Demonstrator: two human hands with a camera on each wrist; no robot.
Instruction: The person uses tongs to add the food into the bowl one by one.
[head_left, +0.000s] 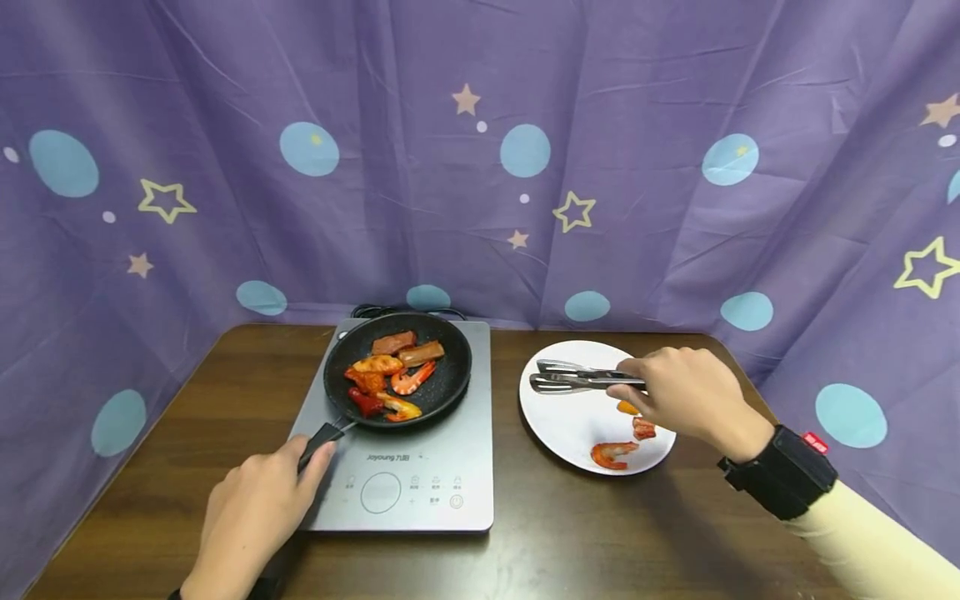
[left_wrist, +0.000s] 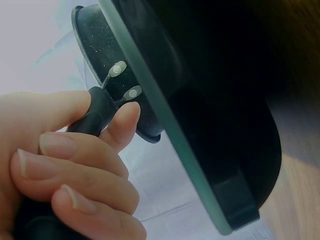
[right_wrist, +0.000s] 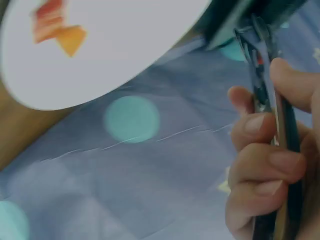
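My left hand (head_left: 258,508) grips the black handle (left_wrist: 95,112) of a frying pan (head_left: 450,392) that sits on the induction cooktop (head_left: 472,492). Several food pieces lie in the pan: brown meat strips (head_left: 422,353), a shrimp (head_left: 411,379), and red and yellow pieces (head_left: 366,400). Over the white plate (head_left: 547,425), my right hand (head_left: 686,392) holds metal tongs (head_left: 573,379), their tips pointing left. A small red spot shows between the tong arms in the right wrist view; I cannot tell what it is. On the plate are a shrimp (head_left: 613,454), a red-and-white piece (head_left: 643,428) and an orange piece (head_left: 627,407).
Cooktop and plate stand side by side on a dark wooden table (head_left: 570,533). A black cable (head_left: 371,311) lies behind the cooktop. A purple curtain (head_left: 405,225) with stars and dots hangs along the table's back and sides.
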